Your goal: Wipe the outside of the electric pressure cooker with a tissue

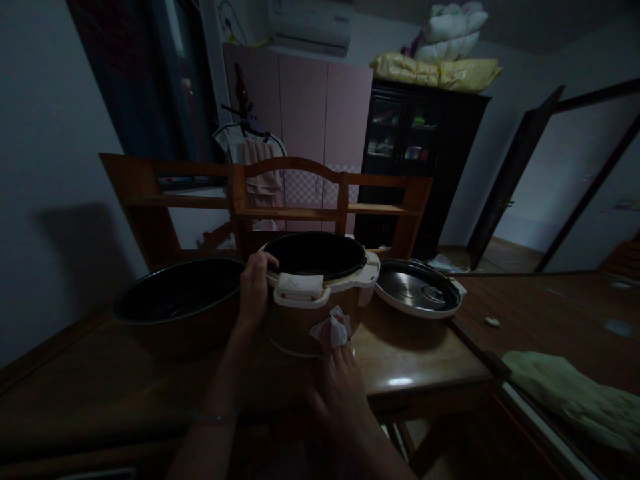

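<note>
A rice cooker body, pale-rimmed with a dark hollow inside, stands upright on the wooden table. My left hand grips its rim at the left, fingers hooked over the edge beside the white front latch. Against the lower right of the cooker's front, my right hand presses a crumpled white tissue pinched in its fingers. Left of the cooker sits the dark inner pot, open side up. The round lid lies to the right, its metal inner face upward.
A wooden shelf rack rises along the table's back edge. At the right, a small white object lies on a brown surface, and a pale green cloth lies lower down. Pink wardrobe and black cabinet stand behind.
</note>
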`<state>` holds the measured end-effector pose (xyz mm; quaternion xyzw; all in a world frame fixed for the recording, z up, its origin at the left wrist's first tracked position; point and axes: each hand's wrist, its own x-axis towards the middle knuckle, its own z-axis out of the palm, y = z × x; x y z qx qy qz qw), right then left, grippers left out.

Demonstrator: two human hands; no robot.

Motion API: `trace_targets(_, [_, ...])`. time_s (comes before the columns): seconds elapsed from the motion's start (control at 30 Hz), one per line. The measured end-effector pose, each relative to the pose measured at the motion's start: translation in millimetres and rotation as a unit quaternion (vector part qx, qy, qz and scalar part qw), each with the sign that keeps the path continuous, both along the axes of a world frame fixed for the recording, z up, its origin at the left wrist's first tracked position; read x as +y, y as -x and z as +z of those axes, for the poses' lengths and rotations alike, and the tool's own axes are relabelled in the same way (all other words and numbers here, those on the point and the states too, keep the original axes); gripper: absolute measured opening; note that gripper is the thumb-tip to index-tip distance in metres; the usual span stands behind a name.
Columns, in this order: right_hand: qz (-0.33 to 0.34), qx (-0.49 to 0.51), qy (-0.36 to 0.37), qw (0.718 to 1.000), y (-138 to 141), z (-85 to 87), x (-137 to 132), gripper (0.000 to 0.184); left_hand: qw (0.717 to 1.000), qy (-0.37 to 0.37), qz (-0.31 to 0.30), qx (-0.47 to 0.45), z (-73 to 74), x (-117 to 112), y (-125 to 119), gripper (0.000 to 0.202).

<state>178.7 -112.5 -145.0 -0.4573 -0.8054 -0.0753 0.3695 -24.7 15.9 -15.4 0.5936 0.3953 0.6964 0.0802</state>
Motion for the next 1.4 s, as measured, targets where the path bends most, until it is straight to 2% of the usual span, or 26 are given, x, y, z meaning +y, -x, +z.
trace_targets(0.07, [-0.005, 0.008, 0.001, 1.0, -1.3, 7.7, 2.9, 0.088, 1.0, -0.003, 0.0, 0.005, 0.4, -0.5, 0.0, 0.044])
trace_targets(0.27, [-0.019, 0.07, -0.008, 0.997, -7.9, 47.5, 14.7, 0.087, 1.0, 0.002, 0.01, 0.006, 0.6, -1.2, -1.3, 0.046])
trace_targets(0.33, [-0.018, 0.073, -0.008, 0.997, -9.5, 53.3, 16.0, 0.086, 1.0, -0.001, 0.012, -0.003, 0.3, -0.7, -1.9, 0.046])
trace_targets(0.43, [-0.016, 0.068, 0.0, 0.998, -9.7, 48.6, 15.2, 0.089, 1.0, 0.0, 0.008, -0.009, 0.0, -0.6, -2.1, 0.046])
trace_targets(0.63, [-0.005, 0.057, 0.028, 0.998, -5.6, 15.1, 5.4, 0.092, 1.0, 0.001, 0.006, 0.002, 0.0, -0.7, -0.9, 0.046])
trace_targets(0.73, [0.0, 0.045, 0.029, 0.999, -4.4, 4.8, 2.5, 0.094, 1.0, -0.001, 0.009, 0.002, 0.1, -0.2, -0.8, 0.047])
trace_targets(0.83, [-0.006, 0.045, 0.023, 0.999, -4.9, 9.9, 5.0, 0.092, 1.0, -0.002, 0.007, 0.005, 0.4, 0.0, -0.7, 0.047])
trace_targets(1.0, [-0.014, 0.049, -0.002, 0.999, -6.0, 41.0, 13.8, 0.092, 1.0, 0.0, -0.003, 0.001, -0.1, -0.3, -0.1, 0.044])
trace_targets(1.1, [-0.008, 0.045, -0.005, 0.999, -5.2, 50.5, 15.8, 0.092, 1.0, -0.002, 0.0, 0.001, -1.1, 0.1, 0.2, 0.043])
trace_targets(1.17, [-0.002, 0.035, -0.009, 0.999, -4.2, 47.0, 15.0, 0.091, 1.0, -0.006, 0.001, -0.001, -1.6, 0.7, 0.4, 0.043])
trace_targets(1.33, [0.022, -0.029, -0.009, 0.999, 0.7, 25.3, 8.4, 0.09, 1.0, -0.008, 0.001, -0.004, -1.8, 2.4, 0.2, 0.045])
trace_targets(1.4, [0.057, -0.068, -0.008, 0.996, 4.8, 23.7, 6.5, 0.079, 1.0, -0.007, 0.005, -0.004, -1.6, 2.5, -0.1, 0.045])
